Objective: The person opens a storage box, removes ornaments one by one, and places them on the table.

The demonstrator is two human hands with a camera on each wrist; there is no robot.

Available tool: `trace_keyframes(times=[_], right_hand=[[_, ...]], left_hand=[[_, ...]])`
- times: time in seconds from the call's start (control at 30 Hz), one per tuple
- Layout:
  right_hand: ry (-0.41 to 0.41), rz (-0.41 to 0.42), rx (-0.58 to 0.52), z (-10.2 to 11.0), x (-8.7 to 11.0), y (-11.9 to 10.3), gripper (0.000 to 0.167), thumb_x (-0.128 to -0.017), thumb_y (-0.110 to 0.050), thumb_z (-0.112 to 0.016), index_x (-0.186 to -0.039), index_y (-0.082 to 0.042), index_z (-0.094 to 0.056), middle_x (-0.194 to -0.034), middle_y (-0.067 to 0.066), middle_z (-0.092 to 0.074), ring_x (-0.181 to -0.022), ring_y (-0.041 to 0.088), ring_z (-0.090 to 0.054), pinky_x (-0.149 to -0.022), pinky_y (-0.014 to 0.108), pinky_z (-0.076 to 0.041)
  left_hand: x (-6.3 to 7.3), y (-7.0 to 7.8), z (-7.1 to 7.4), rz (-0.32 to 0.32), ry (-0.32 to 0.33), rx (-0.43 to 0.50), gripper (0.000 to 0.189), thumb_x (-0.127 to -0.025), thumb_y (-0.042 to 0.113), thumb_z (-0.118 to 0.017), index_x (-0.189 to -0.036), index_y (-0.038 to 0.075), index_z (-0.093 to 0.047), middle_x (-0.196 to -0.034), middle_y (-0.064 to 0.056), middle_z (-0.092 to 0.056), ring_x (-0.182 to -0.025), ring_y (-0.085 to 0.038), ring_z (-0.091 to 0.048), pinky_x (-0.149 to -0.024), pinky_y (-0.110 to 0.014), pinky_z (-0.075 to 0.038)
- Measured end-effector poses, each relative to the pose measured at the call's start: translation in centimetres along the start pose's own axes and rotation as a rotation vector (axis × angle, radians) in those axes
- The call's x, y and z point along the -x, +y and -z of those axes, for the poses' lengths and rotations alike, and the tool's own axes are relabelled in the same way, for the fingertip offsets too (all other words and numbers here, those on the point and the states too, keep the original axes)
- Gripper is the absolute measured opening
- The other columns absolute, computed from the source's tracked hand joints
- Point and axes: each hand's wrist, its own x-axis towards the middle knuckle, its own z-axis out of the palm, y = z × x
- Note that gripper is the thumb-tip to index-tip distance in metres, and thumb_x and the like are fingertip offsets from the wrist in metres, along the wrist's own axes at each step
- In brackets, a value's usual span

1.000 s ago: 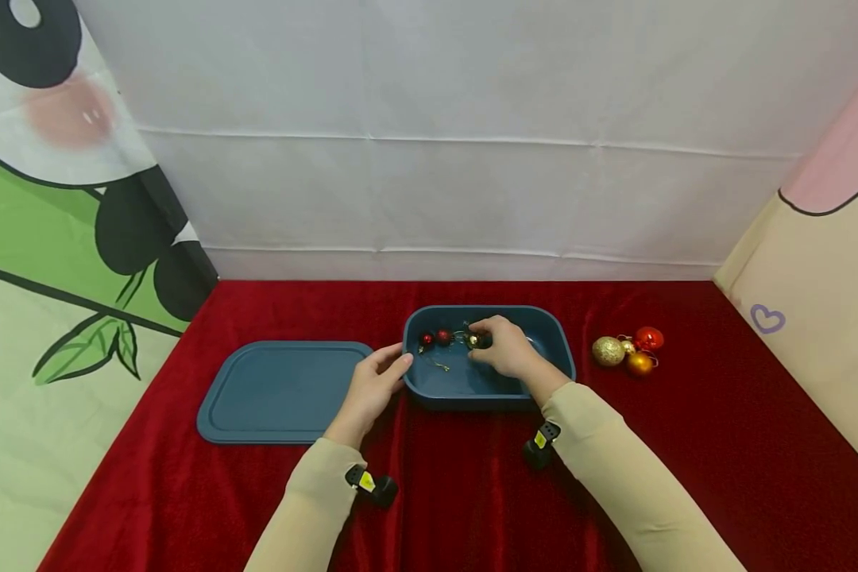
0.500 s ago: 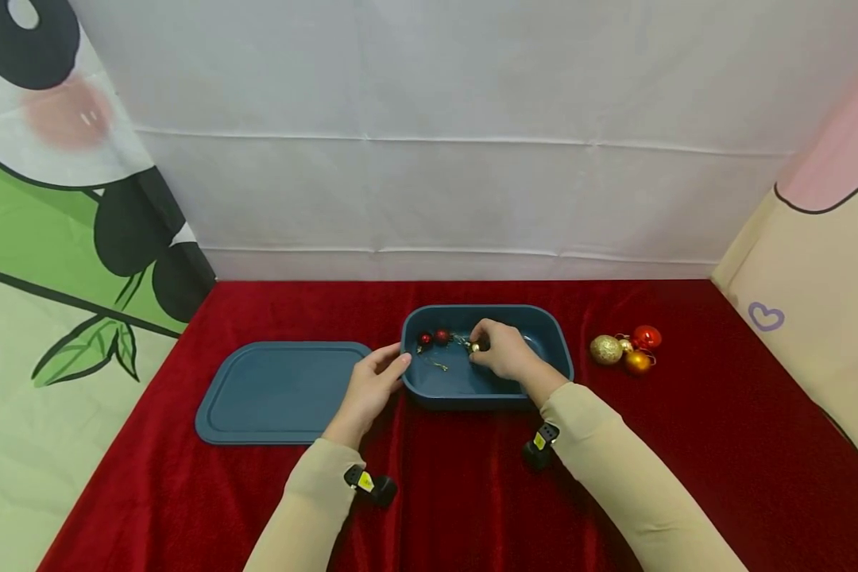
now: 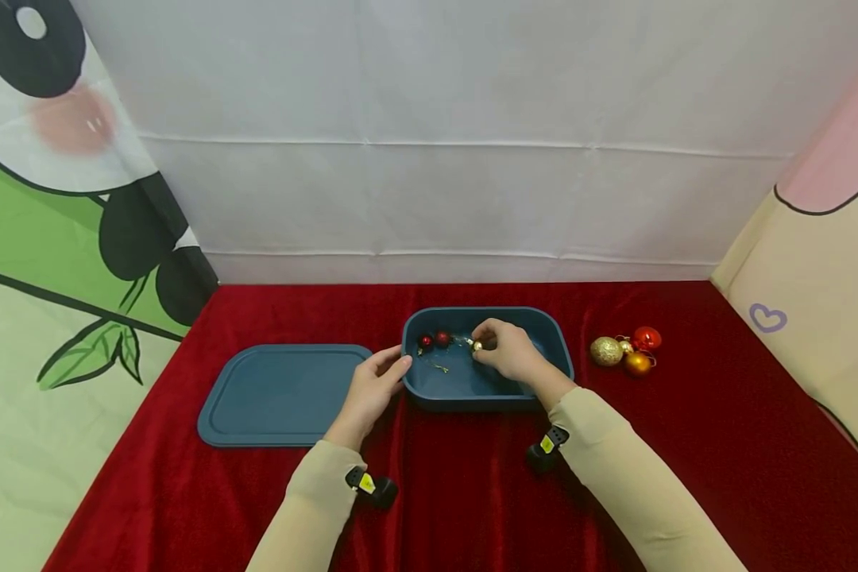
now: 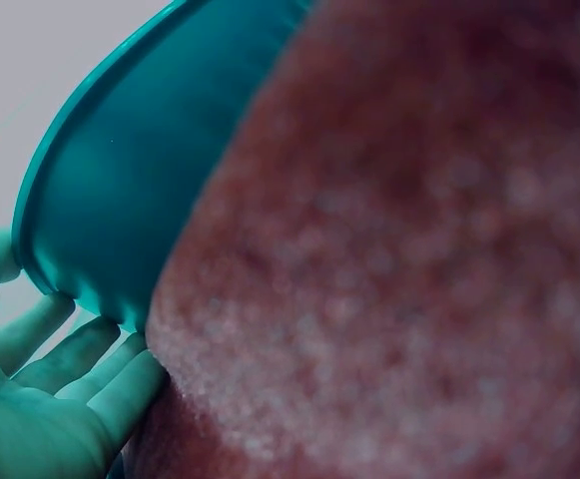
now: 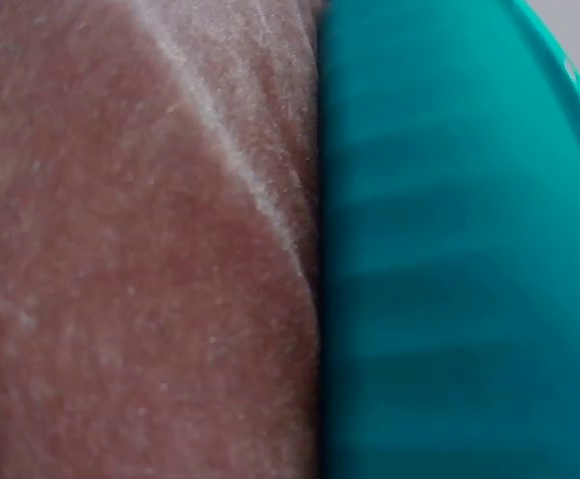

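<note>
In the blue plastic box, the right hand partly hides the small gold bauble it pinches; red cloth and box wall fill the right wrist view. The box's long axis runs left to right. The left hand grips its left end, beside the lid. 2 dark red baubles lie inside; 4 baubles sit right of the box.

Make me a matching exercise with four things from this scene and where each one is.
1. Left hand
2. Right hand
3. Blue lid
4. Glittery gold ball

A. On the red cloth, right of the blue box
B. Touching the box's left end
C. Flat on the cloth, left of the box
D. Fingers inside the box

Pairs: 1-B, 2-D, 3-C, 4-A.
</note>
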Motion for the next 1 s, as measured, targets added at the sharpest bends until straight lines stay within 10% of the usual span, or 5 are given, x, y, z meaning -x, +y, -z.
trace_keyframes(times=[0.33,1.0], right_hand=[[0.004,0.010,-0.020,0.3,0.4,0.1,0.031,-0.087,-0.015,-0.066,-0.117,-0.007,-0.061,-0.116,0.010,-0.065,-0.108,0.024,-0.061,-0.093,0.042,-0.050],[0.061,0.088,-0.108,2.0,2.5,1.4,0.039,-0.090,-0.013,-0.062,-0.128,-0.005,-0.056,-0.123,0.015,-0.062,-0.109,0.028,-0.062,-0.093,0.045,-0.050]], left_hand=[[-0.7,-1.2,0.1,0.009,-0.005,0.012,0.048,-0.094,0.030,-0.060,-0.136,0.007,-0.051,-0.132,-0.017,-0.055,-0.119,-0.029,-0.055,-0.098,-0.041,-0.048],[1.1,1.6,-0.1,0.017,-0.018,-0.014,0.047,-0.096,0.022,-0.057,-0.136,0.000,-0.048,-0.132,-0.020,-0.054,-0.120,-0.032,-0.054,-0.099,-0.045,-0.047]])
